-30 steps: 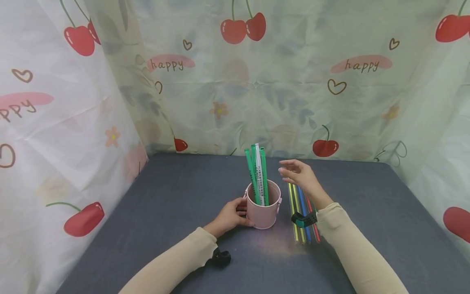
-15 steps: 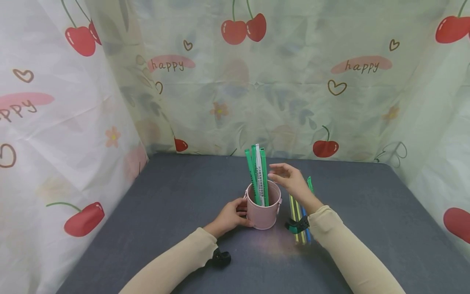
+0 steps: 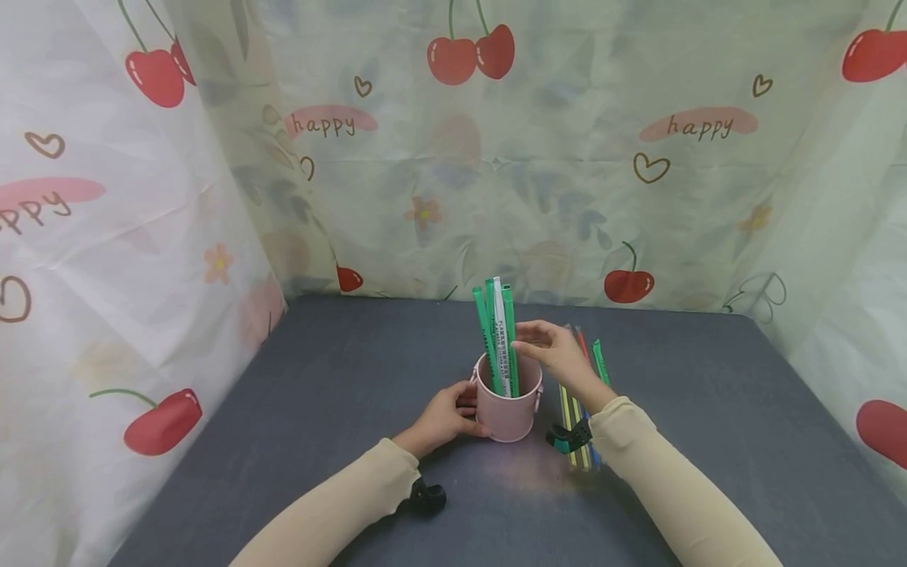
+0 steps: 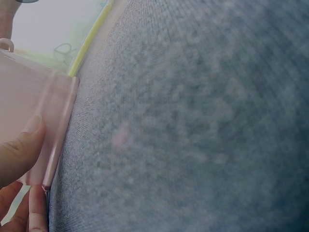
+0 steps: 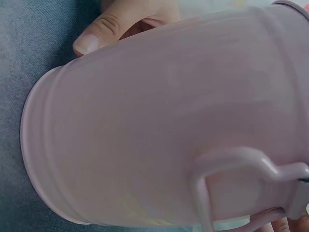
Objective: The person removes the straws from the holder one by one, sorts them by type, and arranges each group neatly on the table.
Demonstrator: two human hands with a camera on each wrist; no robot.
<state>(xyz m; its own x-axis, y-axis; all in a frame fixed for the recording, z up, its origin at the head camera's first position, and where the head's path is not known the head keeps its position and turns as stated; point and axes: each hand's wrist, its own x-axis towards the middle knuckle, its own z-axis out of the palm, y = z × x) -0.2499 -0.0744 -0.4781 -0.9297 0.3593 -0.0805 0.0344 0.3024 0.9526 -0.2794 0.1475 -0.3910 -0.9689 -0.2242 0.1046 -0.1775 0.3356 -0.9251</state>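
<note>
While it stands upright near the middle of the dark table (image 3: 354, 354), the pink bucket (image 3: 505, 421) shows a smooth, softly shiny wall, a ridged base and a loop (image 5: 231, 157) on its side. Towards 12 o'clock rise 3 green sticks (image 3: 509, 323) and 1 printed white stick (image 3: 500, 339). At 8 o'clock the left hand (image 3: 448, 416) grips the bucket. At 2 o'clock the right hand (image 3: 556, 352) curves narrowly beside the green sticks; whether it pinches 1, I cannot tell. Yellow, blue and red sticks (image 3: 572, 457) lie at 3 o'clock.

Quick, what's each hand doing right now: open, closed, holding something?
Left hand: holding the pink bucket.
Right hand: at a green stick; whether it pinches it can't be told.
</note>
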